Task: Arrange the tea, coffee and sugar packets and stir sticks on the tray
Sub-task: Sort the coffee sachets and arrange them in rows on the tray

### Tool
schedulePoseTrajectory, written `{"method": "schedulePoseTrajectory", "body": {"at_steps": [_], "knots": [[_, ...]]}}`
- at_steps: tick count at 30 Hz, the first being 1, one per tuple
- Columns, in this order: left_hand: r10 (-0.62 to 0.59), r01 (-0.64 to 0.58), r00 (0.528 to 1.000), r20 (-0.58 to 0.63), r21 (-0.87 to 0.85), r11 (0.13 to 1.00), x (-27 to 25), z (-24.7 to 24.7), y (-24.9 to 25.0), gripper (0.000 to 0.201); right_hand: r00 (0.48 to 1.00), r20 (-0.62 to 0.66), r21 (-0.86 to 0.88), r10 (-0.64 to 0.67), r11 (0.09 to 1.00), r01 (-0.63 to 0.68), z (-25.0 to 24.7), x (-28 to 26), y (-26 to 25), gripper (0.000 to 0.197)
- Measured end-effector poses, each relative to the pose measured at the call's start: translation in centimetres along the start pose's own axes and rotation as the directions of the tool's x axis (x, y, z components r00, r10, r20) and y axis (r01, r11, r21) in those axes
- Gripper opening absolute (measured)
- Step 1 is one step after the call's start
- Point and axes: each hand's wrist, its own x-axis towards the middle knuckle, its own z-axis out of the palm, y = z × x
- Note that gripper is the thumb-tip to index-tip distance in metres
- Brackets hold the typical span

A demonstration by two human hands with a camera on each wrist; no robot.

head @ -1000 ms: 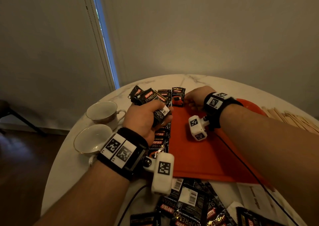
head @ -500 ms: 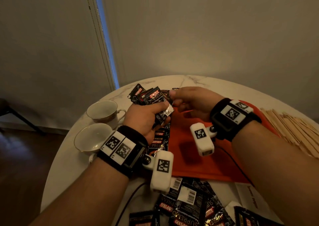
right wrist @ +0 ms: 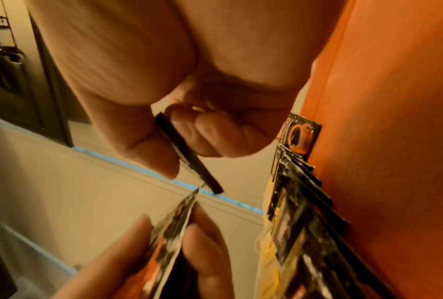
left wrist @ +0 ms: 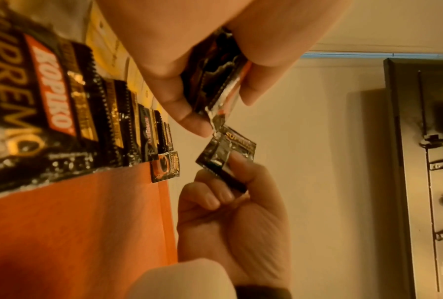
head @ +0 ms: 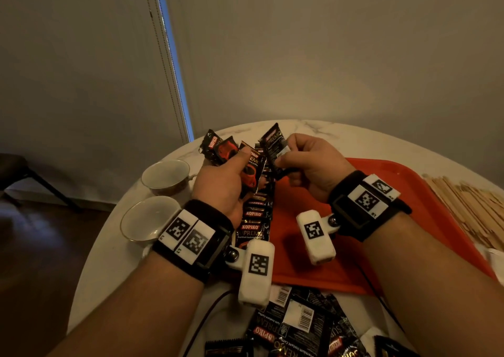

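Observation:
My left hand (head: 226, 185) grips a fanned bunch of black-and-red coffee packets (head: 231, 155) above the tray's left edge; the same bunch (left wrist: 215, 81) fills the left wrist view. My right hand (head: 302, 163) pinches a single black coffee packet (head: 274, 149) between thumb and fingers, held upright just right of the bunch; the packet (right wrist: 187, 153) shows edge-on in the right wrist view. A row of overlapping coffee packets (head: 255, 217) lies along the left side of the orange tray (head: 381, 220). The far end of that row (left wrist: 164, 168) carries a cup picture.
Two white teacups (head: 163, 176) (head: 148, 217) stand left of the tray on the round marble table (head: 313, 130). Wooden stir sticks (head: 469, 201) lie in a heap at the right. Several loose coffee packets (head: 294, 326) and white paper sachets lie near me.
My right hand rose from the far end of the row on the tray, came to the left hand's bunch and now holds one packet drawn from it. Both hands lifted slightly.

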Motion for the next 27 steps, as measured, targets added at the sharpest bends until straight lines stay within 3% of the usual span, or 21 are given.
{"method": "schedulePoseTrajectory", "body": {"at_steps": [4, 6, 10, 14, 17, 21, 24, 27], "knots": [[0.042, -0.046, 0.997, 0.057, 0.071, 0.996, -0.2, 0.0, -0.5, 0.031, 0.977, 0.211, -0.111, 0.014, 0.994, 0.010, 1.3, -0.4, 0.2, 0.016], [0.062, -0.068, 0.994, 0.089, 0.075, 0.995, -0.3, -0.1, -0.5, 0.036, 0.974, 0.224, -0.109, 0.021, 0.994, 0.003, 1.4, -0.5, 0.2, 0.010], [0.063, -0.074, 0.977, 0.205, 0.047, 0.996, -0.2, -0.4, -0.6, 0.042, 0.993, 0.122, -0.053, -0.003, 0.999, 0.010, 1.4, -0.4, 0.4, 0.025], [0.085, -0.105, 0.985, 0.150, 0.130, 0.986, 0.2, -0.5, -1.0, 0.043, 0.998, 0.047, 0.039, -0.037, 0.999, 0.036, 1.2, -0.1, 0.4, 0.031], [0.070, -0.094, 0.987, 0.141, 0.171, 0.981, -0.1, -0.5, -0.8, 0.036, 0.998, -0.035, -0.001, -0.052, 0.999, 0.052, 0.8, 0.1, 0.6, 0.041], [0.063, -0.098, 0.988, 0.142, 0.255, 0.962, 0.0, -0.5, -0.8, 0.016, 0.996, -0.072, 0.104, 0.056, 0.993, -0.048, 0.7, 0.3, 0.8, 0.030], [0.070, -0.105, 0.989, 0.132, 0.282, 0.954, 0.1, -0.5, -0.9, 0.015, 0.986, -0.139, 0.217, 0.095, 0.974, -0.063, 0.7, 0.1, 0.7, 0.010], [0.073, -0.099, 0.992, 0.104, 0.266, 0.959, 0.1, -0.5, -0.9, 0.020, 0.978, -0.179, 0.219, 0.106, 0.973, -0.065, 0.5, 0.2, 0.9, 0.017]]}}
